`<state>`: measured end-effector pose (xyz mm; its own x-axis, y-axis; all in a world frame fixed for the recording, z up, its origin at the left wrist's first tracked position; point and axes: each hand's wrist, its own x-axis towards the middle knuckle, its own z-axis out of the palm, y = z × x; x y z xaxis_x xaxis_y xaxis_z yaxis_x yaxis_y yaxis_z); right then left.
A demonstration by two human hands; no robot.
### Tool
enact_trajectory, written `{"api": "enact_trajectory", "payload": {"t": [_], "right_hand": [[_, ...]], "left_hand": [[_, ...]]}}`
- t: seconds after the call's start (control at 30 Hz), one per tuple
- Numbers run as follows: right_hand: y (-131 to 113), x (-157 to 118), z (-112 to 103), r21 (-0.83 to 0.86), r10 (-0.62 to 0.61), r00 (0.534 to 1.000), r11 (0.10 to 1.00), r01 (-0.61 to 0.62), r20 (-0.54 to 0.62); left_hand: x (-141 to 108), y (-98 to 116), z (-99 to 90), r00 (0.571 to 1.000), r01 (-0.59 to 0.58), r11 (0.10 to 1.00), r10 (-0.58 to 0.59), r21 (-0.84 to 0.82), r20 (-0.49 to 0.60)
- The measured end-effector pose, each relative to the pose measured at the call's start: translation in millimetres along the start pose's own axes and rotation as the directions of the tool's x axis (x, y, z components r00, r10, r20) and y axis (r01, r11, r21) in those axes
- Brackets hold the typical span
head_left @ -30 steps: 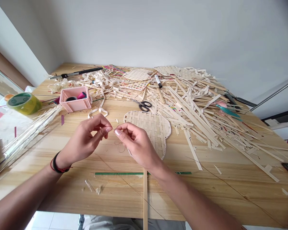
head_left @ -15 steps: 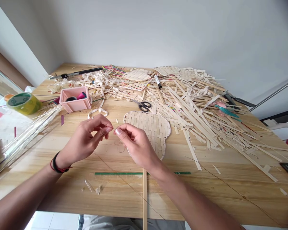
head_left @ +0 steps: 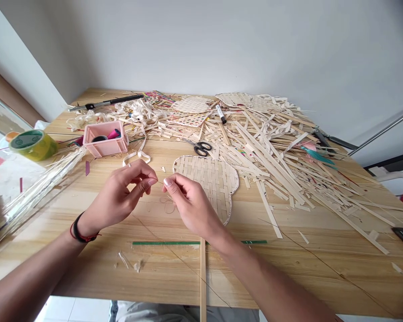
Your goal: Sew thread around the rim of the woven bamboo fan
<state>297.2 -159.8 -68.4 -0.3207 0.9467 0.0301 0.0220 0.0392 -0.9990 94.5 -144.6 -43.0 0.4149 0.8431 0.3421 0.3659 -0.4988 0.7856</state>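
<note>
My left hand [head_left: 121, 194] and my right hand [head_left: 190, 201] hover over the wooden table [head_left: 174, 268], their fingertips pinched and facing each other. A very thin thread [head_left: 160, 182] runs between the two pinches, though it is too fine to see clearly. Loose thread loops [head_left: 168, 206] lie on the wood beneath. My right hand overlaps the edge of a flat woven bamboo panel [head_left: 208, 179], which has a rounded, lobed outline. Its lower part is hidden behind that hand.
Heaped bamboo strips [head_left: 265, 143] cover the far right of the table, with black scissors [head_left: 202, 149] at their edge. A pink plastic box [head_left: 105, 139] holding thread spools, a yellow-green tape roll [head_left: 33, 145], a marker [head_left: 221, 114] and a long wooden stick [head_left: 203, 281] are nearby.
My right hand has shifted slightly to the right, and the thread between my fingertips shows more clearly. My left hand and the table items stay nearly in place.
</note>
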Motion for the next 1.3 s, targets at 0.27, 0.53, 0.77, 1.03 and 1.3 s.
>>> {"api": "enact_trajectory", "payload": {"t": [0.27,0.53,0.77,1.03,1.3], "right_hand": [[2,2,-1,-0.015,-0.001,1.0,1.0,0.001,0.001],[8,7,-5,-0.099,-0.077,0.997,0.992,0.076,-0.003],[3,11,-9,-0.112,-0.173,0.975,0.981,0.158,-0.136],[7,13,-11,-0.145,-0.225,0.951,0.97,0.197,-0.21],[-1,8,-11,-0.161,-0.215,0.956,0.97,0.185,-0.197]], "left_hand": [[1,4,-3.1,1.0,-0.023,0.999,0.023,0.047,0.002],[6,-7,-2.9,0.996,0.074,0.997,-0.072,-0.037,0.048],[32,-4,-2.1,0.985,0.138,0.987,-0.128,-0.08,0.116],[36,-17,17.5,0.981,0.185,0.959,-0.167,-0.215,0.1],[22,-23,18.3,0.981,0.194,0.938,-0.18,-0.288,0.074]]}}
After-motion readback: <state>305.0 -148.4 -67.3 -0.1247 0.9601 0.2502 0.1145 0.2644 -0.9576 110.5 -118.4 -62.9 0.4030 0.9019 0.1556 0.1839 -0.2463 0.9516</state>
